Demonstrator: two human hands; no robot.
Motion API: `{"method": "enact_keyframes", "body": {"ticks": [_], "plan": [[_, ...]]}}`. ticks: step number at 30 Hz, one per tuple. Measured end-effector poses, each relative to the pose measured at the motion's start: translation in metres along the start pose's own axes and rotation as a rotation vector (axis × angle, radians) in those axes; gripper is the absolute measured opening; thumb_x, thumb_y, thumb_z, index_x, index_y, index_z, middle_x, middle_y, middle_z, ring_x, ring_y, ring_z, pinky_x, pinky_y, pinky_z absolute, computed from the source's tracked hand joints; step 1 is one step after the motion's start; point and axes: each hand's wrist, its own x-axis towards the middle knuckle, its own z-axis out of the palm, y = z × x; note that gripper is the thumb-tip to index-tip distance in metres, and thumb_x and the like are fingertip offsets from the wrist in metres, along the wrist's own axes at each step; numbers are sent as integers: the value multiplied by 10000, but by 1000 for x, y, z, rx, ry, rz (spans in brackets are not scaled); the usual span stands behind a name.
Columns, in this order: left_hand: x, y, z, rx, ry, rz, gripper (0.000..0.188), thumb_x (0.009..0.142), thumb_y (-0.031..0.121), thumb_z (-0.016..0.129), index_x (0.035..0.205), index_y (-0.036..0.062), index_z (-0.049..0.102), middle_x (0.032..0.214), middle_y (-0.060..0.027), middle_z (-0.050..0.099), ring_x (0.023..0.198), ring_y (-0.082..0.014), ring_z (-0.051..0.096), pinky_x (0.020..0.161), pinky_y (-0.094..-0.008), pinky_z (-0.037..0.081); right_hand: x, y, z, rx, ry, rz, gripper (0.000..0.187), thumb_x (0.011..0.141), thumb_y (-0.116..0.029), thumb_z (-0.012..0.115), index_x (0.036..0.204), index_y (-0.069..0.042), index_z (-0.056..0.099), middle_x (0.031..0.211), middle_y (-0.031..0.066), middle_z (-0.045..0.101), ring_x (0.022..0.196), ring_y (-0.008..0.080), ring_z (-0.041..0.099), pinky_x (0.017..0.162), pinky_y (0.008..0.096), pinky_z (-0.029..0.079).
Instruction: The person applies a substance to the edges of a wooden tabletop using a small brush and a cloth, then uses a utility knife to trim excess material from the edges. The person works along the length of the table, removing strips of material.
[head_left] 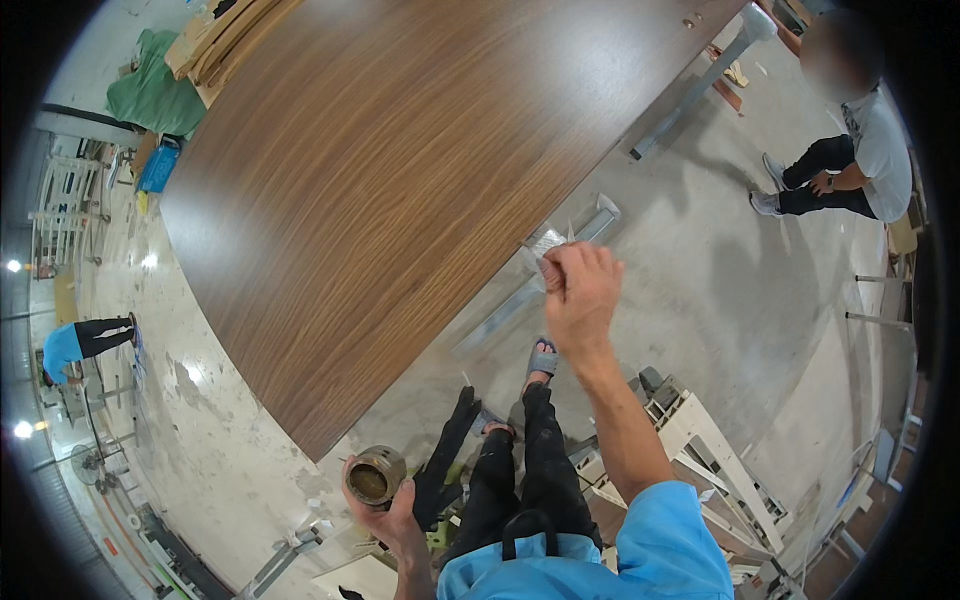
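Shirt [600, 570], R hand [583, 295] nr pnl edge [415, 350], wide flr [690, 300]

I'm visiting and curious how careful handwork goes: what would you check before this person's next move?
1. Jar secure: ok, the left hand is wrapped around it.
2. Jar uncovered: ok, its mouth shows with no lid on.
3. Right hand grip: cannot tell; its fingers are curled, but what they pinch, if anything, is unclear.
4. Right hand touching the wood-grain panel: cannot tell from this angle.
5. Toes protected: not ok, the grey sandal leaves toes bare.
6. Person in white shirt clear of the right hand: ok, well apart.
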Motion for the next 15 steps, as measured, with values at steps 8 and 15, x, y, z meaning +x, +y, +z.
{"method": "enact_keyframes", "body": {"ticks": [8,15], "plan": [[4,0,7,12,-9,28,801,733,110,760,1423,-64,392,1273,-153,527,1143,-249,560,1019,-363,451,-8,-7,1,76,8,-52,162,762,-77,762,848,-96,626,800,33,632,818,251,563,813,401,368],[5,3,13,41,-17,50,800,743,134,754,1424,-70,385,1258,-154,527,1136,-249,562,1016,-364,448,-4,-14,0,65,-52,-106,151,766,-79,755,862,-90,638,794,34,642,796,246,553,782,389,363]]}}
